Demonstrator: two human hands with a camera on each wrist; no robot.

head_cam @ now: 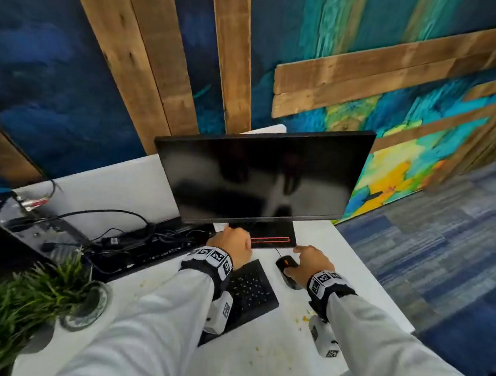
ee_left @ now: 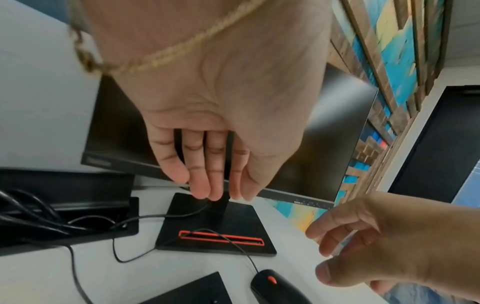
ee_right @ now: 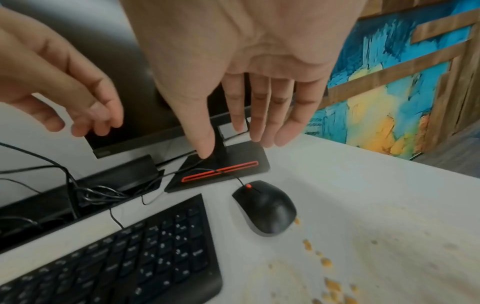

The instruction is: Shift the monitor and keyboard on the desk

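A dark monitor (head_cam: 262, 174) stands on a white desk (head_cam: 336, 247) on a black base with a red slot (head_cam: 269, 240). My left hand (head_cam: 232, 242) hovers under the screen's lower edge by the stand, fingers (ee_left: 205, 174) straight and holding nothing. My right hand (head_cam: 312, 264) hangs above a black mouse (head_cam: 287, 265) with an orange wheel, fingers (ee_right: 262, 115) straight and apart from it. In the right wrist view the mouse (ee_right: 266, 206) lies beside a black keyboard (ee_right: 124, 259), and the base (ee_right: 221, 170) sits behind them.
A black cable tray with tangled cords (head_cam: 137, 239) runs left of the base. A potted green plant (head_cam: 27, 304) stands at the near left. Yellow crumbs (ee_right: 324, 263) lie on the desk near the mouse. The desk's right edge drops to blue carpet (head_cam: 441, 260).
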